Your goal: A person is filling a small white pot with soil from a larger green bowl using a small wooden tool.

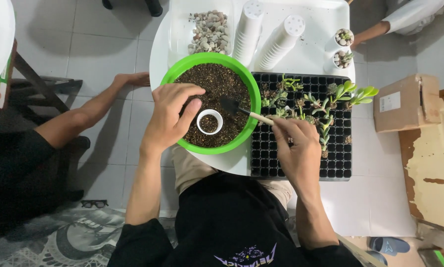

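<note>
Head view: the step in hand looks like filling a small pot with soil. The left hand (pixel 170 116) sits over the green bowl (pixel 172 74), fingers curled, thumb and fingertips closed around the small white pot (pixel 209 121), which stands inside the bowl on the soil (pixel 214 86). The pot already has some dark soil in it, roughly part full; the exact level is hard to tell. The right hand (pixel 296 146), just right of the bowl, is closed in a pinch on the wooden handle of a small shovel (pixel 236 108); its black blade lies in the bowl just right of the pot, low on the soil. Judged next move: scoop and tip over the pot mouth, which needs a steady pot and a small load, as the opening is narrow and spill is likely.

Containers, relative to the bowl: behind it, a clear tray of pebbles (pixel 209 32). Behind and to the right, two stacks of white pots (pixel 264 34) lying on their sides on the white bench (pixel 311 15). Further right, two small white pots with succulents (pixel 341 47). Directly right of the bowl, a black seedling tray (pixel 306 160); its far cells hold green cuttings (pixel 326 101), its near cells are bare. Another person's arm (pixel 91 109) rests left of the bowl.
</note>
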